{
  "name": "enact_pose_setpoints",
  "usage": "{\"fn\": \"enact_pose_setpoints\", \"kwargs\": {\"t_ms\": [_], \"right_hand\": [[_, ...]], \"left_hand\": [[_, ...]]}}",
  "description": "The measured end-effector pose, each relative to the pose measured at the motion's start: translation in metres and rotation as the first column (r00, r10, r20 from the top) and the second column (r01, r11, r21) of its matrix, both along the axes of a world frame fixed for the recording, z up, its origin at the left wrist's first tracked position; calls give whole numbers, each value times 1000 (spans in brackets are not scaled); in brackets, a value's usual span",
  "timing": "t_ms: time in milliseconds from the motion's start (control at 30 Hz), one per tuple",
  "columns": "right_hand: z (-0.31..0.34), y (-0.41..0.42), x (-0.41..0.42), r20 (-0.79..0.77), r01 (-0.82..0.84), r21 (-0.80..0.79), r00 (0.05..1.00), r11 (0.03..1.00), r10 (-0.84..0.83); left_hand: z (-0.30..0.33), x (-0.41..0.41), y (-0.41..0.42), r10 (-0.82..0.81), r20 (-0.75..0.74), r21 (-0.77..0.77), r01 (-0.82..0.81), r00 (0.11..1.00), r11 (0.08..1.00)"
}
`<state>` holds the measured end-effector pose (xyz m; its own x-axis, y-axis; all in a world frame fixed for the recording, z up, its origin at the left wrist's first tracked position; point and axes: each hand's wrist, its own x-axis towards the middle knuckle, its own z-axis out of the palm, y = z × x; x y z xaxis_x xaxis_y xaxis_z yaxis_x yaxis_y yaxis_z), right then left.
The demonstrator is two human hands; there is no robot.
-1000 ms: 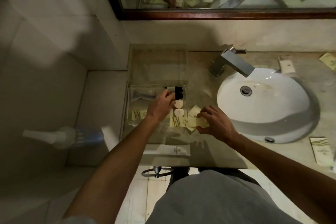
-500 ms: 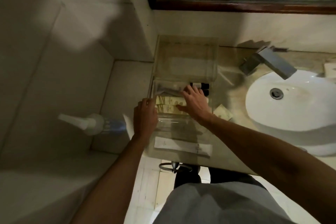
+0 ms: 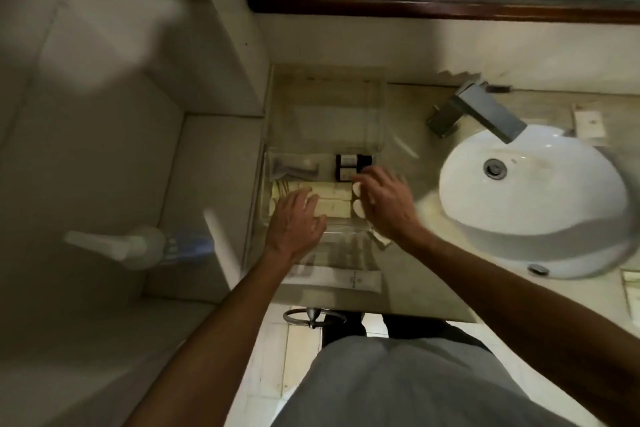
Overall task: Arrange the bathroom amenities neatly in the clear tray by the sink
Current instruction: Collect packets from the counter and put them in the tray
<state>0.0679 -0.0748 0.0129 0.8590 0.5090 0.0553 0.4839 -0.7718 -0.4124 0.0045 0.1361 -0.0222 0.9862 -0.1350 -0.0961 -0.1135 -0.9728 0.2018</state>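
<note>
The clear tray [image 3: 325, 111] stands on the counter left of the sink [image 3: 530, 198]. Inside it lie cream amenity packets [image 3: 334, 199] in rows, two small dark bottles [image 3: 349, 166], a clear-wrapped kit [image 3: 294, 166] and white round items [image 3: 356, 206]. My left hand [image 3: 298, 222] lies flat with straight fingers on the packets at the tray's front left. My right hand [image 3: 384, 201] hovers over the tray's right side, fingers spread above the round items and reaching to the bottles. A long white sachet [image 3: 343, 279] lies on the counter in front of the tray.
A square chrome faucet [image 3: 481, 114] stands behind the basin. More packets lie at the far right [image 3: 588, 121] and at the counter's right edge [image 3: 632, 288]. A spray bottle [image 3: 138, 246] lies on the low ledge to the left. A framed mirror [image 3: 450, 7] hangs above.
My left hand moved from the tray's left rim onto the packets inside. My right hand shifted right, from the packets to the round items and bottles. The camera view swung slightly.
</note>
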Motion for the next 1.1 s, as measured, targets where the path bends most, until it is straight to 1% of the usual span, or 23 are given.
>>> {"fn": "enact_pose_setpoints", "kwargs": {"t_ms": [33,67,100,133,167,233,267,333,400,500,567,667,767,833,867,933,1033,1100], "right_hand": [[2,-22,2,19,61,41,998,997,-61],[-1,-45,4,30,87,39,996,995,-88],[-6,-64,5,23,79,-6,997,997,-79],[-14,-82,7,-16,30,-87,999,996,-31],[-21,-95,8,-95,-68,-184,994,981,51],[-33,-107,9,-279,-309,-333,935,891,220],[-35,-107,11,-332,-389,-369,903,844,271],[-33,-105,17,-351,-452,-412,880,791,321],[-32,-109,16,-316,-441,-455,892,774,324],[-34,-123,2,-272,-358,-448,927,819,257],[-39,-133,-11,-264,-292,-403,945,867,195],[-37,-141,-24,-240,-227,-372,960,900,143],[-24,-127,-24,-80,-192,-282,981,940,176],[-9,-99,-16,-19,-197,-204,980,959,197],[-1,-79,-11,-20,-205,-187,978,961,205],[11,-31,1,-74,-239,-196,971,951,229],[11,40,16,-220,-310,-229,940,923,261],[6,72,19,-257,-343,-213,923,915,286]], "left_hand": [[2,-3,-12,-49,64,-36,52,997,998],[4,-5,-27,-103,92,-59,109,990,992],[6,-7,-43,-149,100,-77,157,984,985],[7,-6,-60,-183,103,-92,192,978,977],[6,-5,-76,-208,97,-100,218,973,971],[5,-5,-106,-235,55,-102,240,970,965],[3,-6,-118,-240,28,-103,242,970,965],[1,-7,-139,-237,-39,-92,233,971,968],[1,-7,-155,-214,-141,-56,208,967,976],[4,-2,-172,-185,-296,6,196,937,981],[4,1,-180,-181,-308,-6,189,934,982],[10,5,-184,-240,-239,-70,230,941,971],[22,10,-163,-279,-108,-111,267,954,957],[34,15,-128,-237,-62,-100,230,970,968],[40,19,-107,-200,-51,-77,196,979,978],[47,28,-61,-121,-76,-32,119,990,992],[44,40,-3,-22,-218,32,30,976,999],[37,41,23,14,-270,64,4,963,998]]}}
